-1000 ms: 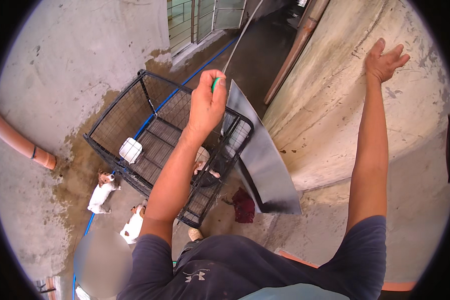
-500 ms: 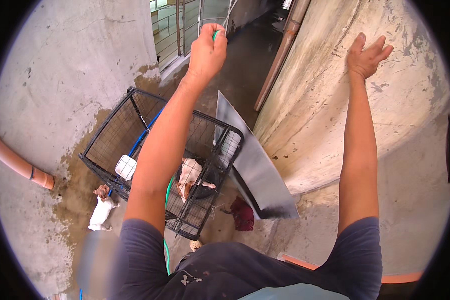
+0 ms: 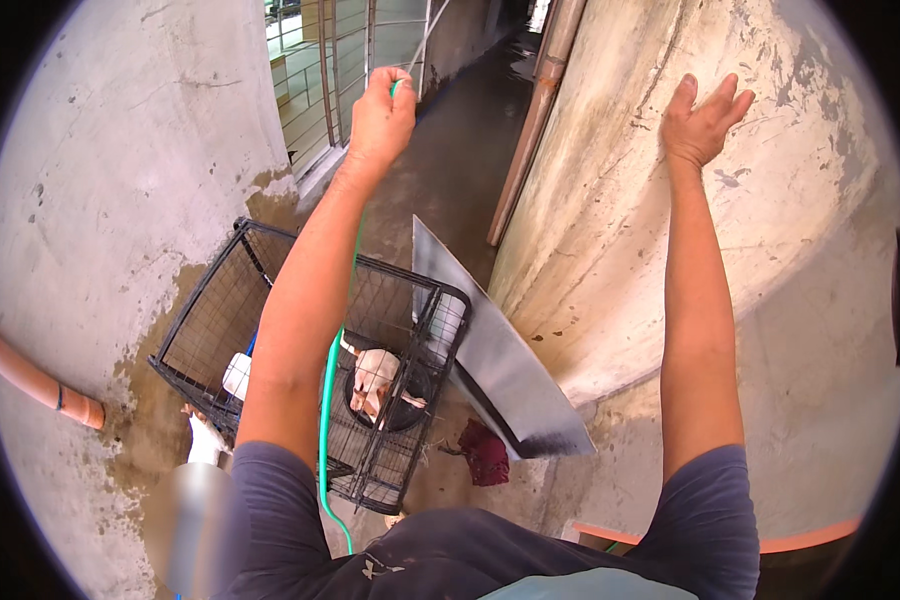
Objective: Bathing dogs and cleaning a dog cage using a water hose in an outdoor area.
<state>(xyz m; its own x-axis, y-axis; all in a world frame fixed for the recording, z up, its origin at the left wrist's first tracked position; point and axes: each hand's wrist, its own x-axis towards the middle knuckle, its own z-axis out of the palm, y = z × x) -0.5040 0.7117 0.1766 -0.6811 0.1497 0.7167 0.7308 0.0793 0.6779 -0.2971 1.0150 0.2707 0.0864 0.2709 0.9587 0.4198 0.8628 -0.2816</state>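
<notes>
The person's left hand (image 3: 382, 122) is curled around a green hose (image 3: 326, 420), which trails below that grip past a black wire cage (image 3: 410, 278). Well right of it, the right hand (image 3: 702, 125) spreads wide, empty; whether it touches the wall (image 3: 600, 210) is unclear.

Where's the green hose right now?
In the head view, left of centre: the green hose is gripped in the left hand, its lower length crossing in front of the black wire cage.
</notes>
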